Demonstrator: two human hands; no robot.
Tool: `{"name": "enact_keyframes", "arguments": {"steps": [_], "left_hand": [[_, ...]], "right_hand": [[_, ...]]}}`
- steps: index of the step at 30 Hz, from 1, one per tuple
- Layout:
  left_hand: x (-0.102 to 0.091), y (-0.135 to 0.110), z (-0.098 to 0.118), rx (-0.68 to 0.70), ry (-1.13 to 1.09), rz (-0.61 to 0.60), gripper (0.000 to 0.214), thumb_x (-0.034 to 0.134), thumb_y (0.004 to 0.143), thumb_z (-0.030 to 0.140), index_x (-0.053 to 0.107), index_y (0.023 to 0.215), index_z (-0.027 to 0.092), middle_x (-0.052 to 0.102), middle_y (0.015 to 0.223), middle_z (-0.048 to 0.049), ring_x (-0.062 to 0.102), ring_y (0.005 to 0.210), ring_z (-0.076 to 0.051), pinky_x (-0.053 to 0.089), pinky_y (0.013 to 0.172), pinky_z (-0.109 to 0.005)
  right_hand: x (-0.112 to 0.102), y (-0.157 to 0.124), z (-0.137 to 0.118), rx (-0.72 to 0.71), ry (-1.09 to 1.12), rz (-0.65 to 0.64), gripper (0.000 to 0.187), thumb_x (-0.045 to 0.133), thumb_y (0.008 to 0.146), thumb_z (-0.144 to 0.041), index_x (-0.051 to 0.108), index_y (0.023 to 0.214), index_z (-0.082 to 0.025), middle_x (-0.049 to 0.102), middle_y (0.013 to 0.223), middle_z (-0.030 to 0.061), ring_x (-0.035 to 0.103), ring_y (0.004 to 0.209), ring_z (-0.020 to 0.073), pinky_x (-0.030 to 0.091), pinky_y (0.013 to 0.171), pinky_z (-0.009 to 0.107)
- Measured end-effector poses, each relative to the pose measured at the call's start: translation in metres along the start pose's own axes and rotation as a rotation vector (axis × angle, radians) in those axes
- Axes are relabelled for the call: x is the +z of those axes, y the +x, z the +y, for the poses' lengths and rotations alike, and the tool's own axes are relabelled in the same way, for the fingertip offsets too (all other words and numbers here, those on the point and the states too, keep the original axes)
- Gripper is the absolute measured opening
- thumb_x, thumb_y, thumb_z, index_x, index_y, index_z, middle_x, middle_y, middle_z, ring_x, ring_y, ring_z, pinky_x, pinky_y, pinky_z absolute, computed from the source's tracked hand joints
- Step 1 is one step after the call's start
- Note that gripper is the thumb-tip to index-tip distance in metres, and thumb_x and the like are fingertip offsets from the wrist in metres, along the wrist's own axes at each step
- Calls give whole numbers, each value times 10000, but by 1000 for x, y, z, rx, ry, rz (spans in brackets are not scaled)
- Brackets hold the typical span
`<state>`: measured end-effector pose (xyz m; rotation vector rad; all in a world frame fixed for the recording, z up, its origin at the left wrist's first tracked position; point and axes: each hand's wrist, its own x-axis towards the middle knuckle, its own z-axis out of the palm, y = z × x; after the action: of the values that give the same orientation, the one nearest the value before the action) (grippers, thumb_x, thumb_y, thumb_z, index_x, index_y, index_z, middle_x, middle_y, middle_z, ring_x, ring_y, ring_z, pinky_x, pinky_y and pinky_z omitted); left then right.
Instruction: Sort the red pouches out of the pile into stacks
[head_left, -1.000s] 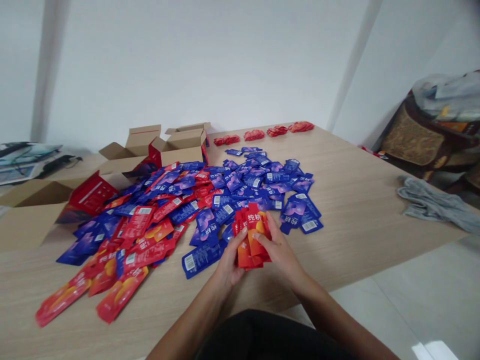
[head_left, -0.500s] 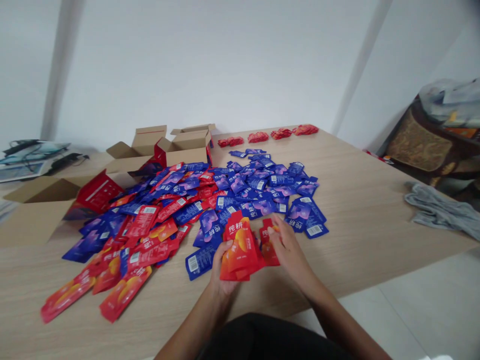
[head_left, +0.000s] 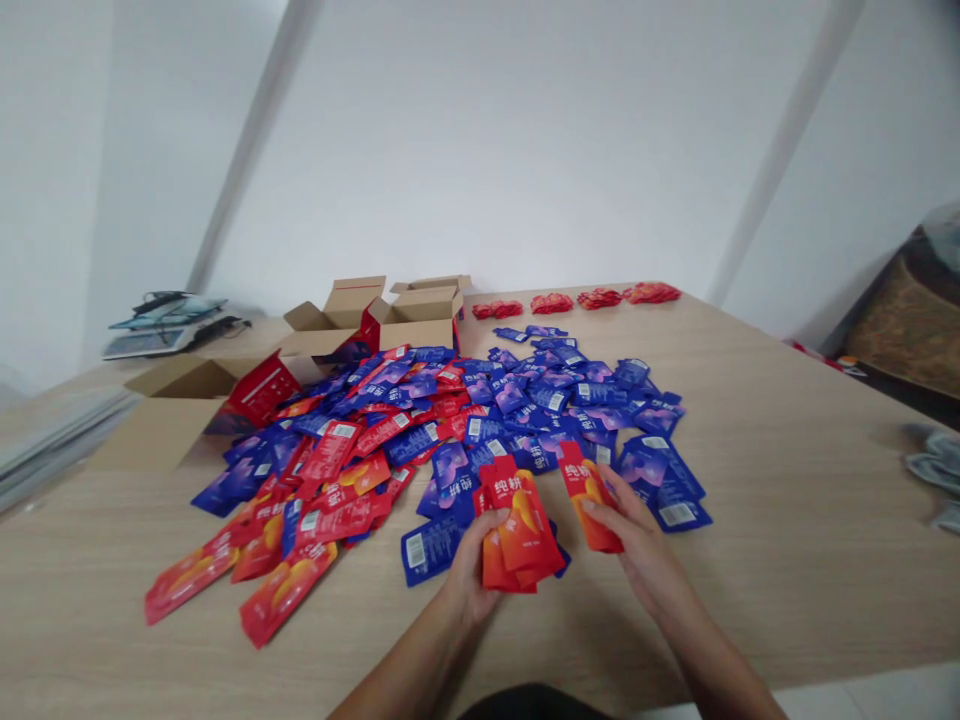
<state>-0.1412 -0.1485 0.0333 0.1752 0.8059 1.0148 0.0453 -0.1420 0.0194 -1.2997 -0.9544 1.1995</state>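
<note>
While a fanned red stack (head_left: 529, 535) sits clasped in the left hand (head_left: 474, 572) over the near tabletop (head_left: 787, 450), the right hand (head_left: 636, 540) pinches at least one red packet (head_left: 583, 497) just apart. The step looks like parting red packets, so the next move calls for a firm grip on both, with blue packets (head_left: 555, 398) beyond and red bundles (head_left: 551, 304) at the far side.
</note>
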Motion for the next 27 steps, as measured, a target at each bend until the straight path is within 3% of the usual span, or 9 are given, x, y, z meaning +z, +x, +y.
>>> {"name": "enact_keyframes", "arguments": {"steps": [4, 10, 12, 16, 20, 23, 27], "left_hand": [[10, 4, -4, 63, 17, -19, 322, 612, 775, 180, 594, 1074, 62, 726, 903, -132, 696, 783, -228, 536, 795, -349], [6, 6, 5, 16, -67, -47, 223, 568, 792, 184, 631, 966, 58, 728, 857, -123, 692, 748, -209, 533, 758, -312], [-1, 8, 10, -4, -122, -84, 246, 542, 802, 199, 632, 974, 48, 726, 878, -132, 691, 777, -211, 520, 796, -318], [-15, 16, 20, 48, -250, -144, 286, 514, 835, 249, 641, 1012, 65, 726, 938, -119, 683, 855, -202, 472, 902, -325], [-32, 26, 28, 103, -298, -294, 326, 480, 860, 273, 646, 1074, 93, 715, 1010, -109, 643, 1002, -217, 399, 1000, -347], [-45, 33, 34, 144, -294, -446, 361, 452, 871, 290, 635, 1126, 113, 694, 1083, -104, 598, 1096, -227, 318, 1070, -366], [-56, 38, 43, 177, -215, -577, 450, 413, 880, 357, 559, 1241, 132, 624, 1220, -108, 513, 1208, -257, 219, 1118, -439]], "right_hand": [[33, -8, 5, -85, -53, -171, 585, 591, 748, -391, 469, 1302, -247, 461, 1398, 71, 392, 1309, 241, 264, 1116, 435], [63, -8, 13, -220, -246, -208, 637, 464, 810, -423, 349, 1395, -199, 404, 1428, 102, 322, 1348, 221, 218, 1137, 426], [67, -6, 3, -253, -313, -273, 682, 479, 794, -428, 329, 1405, -166, 366, 1453, 115, 300, 1358, 224, 190, 1145, 423], [78, -5, -30, -173, -341, -371, 715, 432, 817, -473, 272, 1428, -138, 288, 1499, 109, 247, 1384, 205, 173, 1152, 408], [90, -3, -50, -181, -357, -376, 669, 414, 838, -495, 336, 1403, -145, 299, 1498, 97, 226, 1393, 196, 148, 1158, 398], [99, 14, -51, -249, -371, -325, 575, 403, 864, -482, 410, 1361, -192, 375, 1459, 85, 277, 1372, 207, 183, 1146, 426], [119, 70, -45, -473, -545, -286, 435, 356, 915, -336, 460, 1307, -180, 502, 1351, 106, 430, 1263, 197, 315, 1071, 403]]}}
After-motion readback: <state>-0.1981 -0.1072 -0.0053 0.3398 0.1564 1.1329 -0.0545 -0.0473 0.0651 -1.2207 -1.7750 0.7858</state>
